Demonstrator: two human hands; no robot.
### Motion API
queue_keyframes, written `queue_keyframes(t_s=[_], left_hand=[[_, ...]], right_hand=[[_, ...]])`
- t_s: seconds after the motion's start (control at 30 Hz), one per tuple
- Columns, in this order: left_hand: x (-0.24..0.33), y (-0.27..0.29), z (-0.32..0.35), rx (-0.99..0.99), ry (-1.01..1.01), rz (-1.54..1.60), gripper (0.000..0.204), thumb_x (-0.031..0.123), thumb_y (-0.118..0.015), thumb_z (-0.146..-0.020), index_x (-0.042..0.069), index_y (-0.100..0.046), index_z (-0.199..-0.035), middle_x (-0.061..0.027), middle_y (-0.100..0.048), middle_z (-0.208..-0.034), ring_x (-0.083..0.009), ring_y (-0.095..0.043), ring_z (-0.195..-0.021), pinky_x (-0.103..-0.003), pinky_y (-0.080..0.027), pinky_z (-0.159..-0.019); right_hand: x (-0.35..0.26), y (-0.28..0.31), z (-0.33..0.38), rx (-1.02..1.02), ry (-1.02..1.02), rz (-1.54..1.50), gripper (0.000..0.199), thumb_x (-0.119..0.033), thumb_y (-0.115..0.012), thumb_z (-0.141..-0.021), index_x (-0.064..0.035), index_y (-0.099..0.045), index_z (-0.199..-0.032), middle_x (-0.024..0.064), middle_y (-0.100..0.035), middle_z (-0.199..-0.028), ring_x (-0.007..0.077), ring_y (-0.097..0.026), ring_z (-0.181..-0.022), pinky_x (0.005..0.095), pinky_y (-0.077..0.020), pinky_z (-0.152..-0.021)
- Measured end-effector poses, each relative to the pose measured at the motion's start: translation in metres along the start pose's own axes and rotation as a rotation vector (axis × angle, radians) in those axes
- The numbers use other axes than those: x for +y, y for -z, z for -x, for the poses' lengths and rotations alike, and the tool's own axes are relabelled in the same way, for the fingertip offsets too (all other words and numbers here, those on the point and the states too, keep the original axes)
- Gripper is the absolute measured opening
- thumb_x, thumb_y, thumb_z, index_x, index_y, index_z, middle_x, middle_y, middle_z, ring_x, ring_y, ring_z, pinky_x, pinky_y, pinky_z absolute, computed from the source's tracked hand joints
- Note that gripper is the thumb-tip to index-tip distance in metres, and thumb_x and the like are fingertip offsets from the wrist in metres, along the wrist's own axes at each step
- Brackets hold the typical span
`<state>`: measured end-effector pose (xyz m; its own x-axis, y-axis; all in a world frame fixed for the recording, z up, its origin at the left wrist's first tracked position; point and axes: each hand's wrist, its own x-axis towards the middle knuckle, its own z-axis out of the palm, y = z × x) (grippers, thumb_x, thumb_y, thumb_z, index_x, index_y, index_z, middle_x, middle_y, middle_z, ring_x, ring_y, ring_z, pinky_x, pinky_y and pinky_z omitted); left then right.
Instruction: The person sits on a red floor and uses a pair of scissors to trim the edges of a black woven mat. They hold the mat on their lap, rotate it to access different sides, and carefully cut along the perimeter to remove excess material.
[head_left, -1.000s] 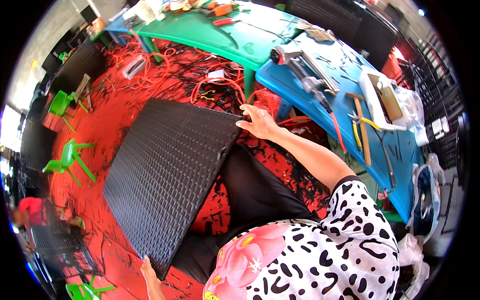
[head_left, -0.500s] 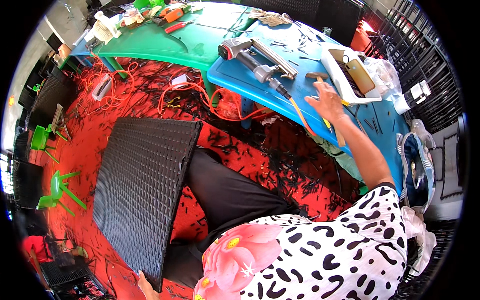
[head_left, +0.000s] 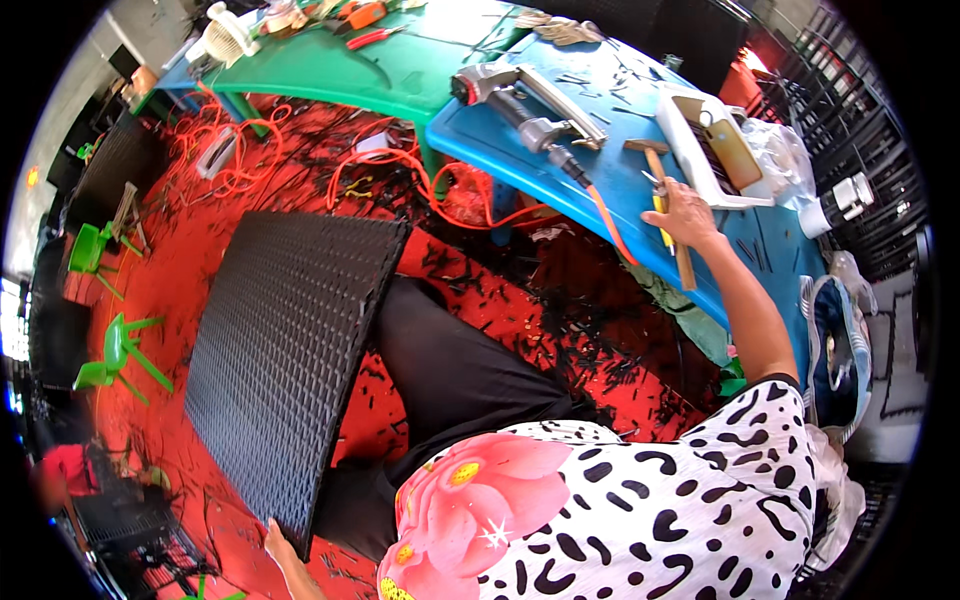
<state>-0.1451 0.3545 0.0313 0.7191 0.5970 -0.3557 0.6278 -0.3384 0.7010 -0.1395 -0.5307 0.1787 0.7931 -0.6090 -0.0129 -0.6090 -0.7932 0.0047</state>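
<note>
A black woven rattan panel (head_left: 290,350) leans tilted against my left leg. At its lower corner my left hand (head_left: 280,545) grips the edge, with part of the fingers hidden behind it. My right hand (head_left: 688,215) rests on the blue table, its fingers and thumb closing around the wooden handle of a hammer (head_left: 685,268). Beside that handle, partly under my thumb, lies a yellow-handled tool (head_left: 667,240) whose kind I cannot make out. A grey and black air stapler (head_left: 530,120) lies left of the hammer, joined to an orange hose (head_left: 610,228).
A white tray (head_left: 745,202) and a clear plastic bag (head_left: 780,160) stand right of the hammer. Gloves (head_left: 562,28) and red-handled pliers (head_left: 372,38) lie farther back. Black offcuts and orange hose litter the red floor (head_left: 480,320). Green chairs (head_left: 120,350) stand left.
My right hand has come down from spread fingers above the tools to the hammer's handle. My left hand stays on the panel's corner. The whole view has shifted slightly.
</note>
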Motion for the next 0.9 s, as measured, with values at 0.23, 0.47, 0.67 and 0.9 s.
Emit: queue_keyframes(t_s=[0.23,0.47,0.67,0.9], left_hand=[[0.001,-0.001,-0.012,0.049,-0.032,-0.145,0.061,0.042,-0.054,-0.086,-0.015,-0.056,-0.106,-0.0195,-0.061,-0.101,-0.0250,-0.056,-0.089,-0.036,-0.044,-0.081],[0.041,-0.011,0.030,0.105,0.052,-0.201,0.058,0.038,-0.057,-0.086,-0.016,-0.054,-0.107,-0.0179,-0.059,-0.102,-0.0244,-0.056,-0.087,-0.036,-0.048,-0.077],[0.040,-0.020,0.014,0.082,-0.004,-0.277,0.061,0.042,-0.055,-0.086,-0.015,-0.055,-0.108,-0.0196,-0.060,-0.104,-0.0264,-0.056,-0.090,-0.037,-0.046,-0.080],[-0.002,0.014,0.006,0.030,-0.120,-0.361,0.065,0.047,-0.053,-0.086,-0.014,-0.055,-0.110,-0.0216,-0.060,-0.106,-0.0288,-0.056,-0.093,-0.039,-0.044,-0.082]], right_hand=[[0.015,-0.005,-0.001,0.155,-0.019,0.047,0.061,-0.043,-0.067,-0.070,-0.0031,-0.050,-0.112,0.0162,-0.055,-0.109,0.0315,-0.052,-0.107,0.0429,-0.0416,-0.090],[0.010,0.001,0.035,0.649,0.377,-0.218,0.035,-0.014,-0.067,-0.073,-0.0018,-0.057,-0.105,0.0176,-0.058,-0.104,0.0343,-0.056,-0.098,0.0396,-0.0458,-0.085],[0.144,-0.005,0.069,0.685,-0.104,-0.283,0.013,-0.014,-0.060,-0.078,-0.0031,-0.059,-0.086,0.0167,-0.061,-0.085,0.0340,-0.060,-0.081,0.0399,-0.0479,-0.070],[0.156,-0.032,0.078,0.194,-0.151,-0.188,0.024,-0.024,-0.067,-0.073,-0.0034,-0.060,-0.083,0.0162,-0.060,-0.077,0.0324,-0.059,-0.075,0.0397,-0.0465,-0.068]])
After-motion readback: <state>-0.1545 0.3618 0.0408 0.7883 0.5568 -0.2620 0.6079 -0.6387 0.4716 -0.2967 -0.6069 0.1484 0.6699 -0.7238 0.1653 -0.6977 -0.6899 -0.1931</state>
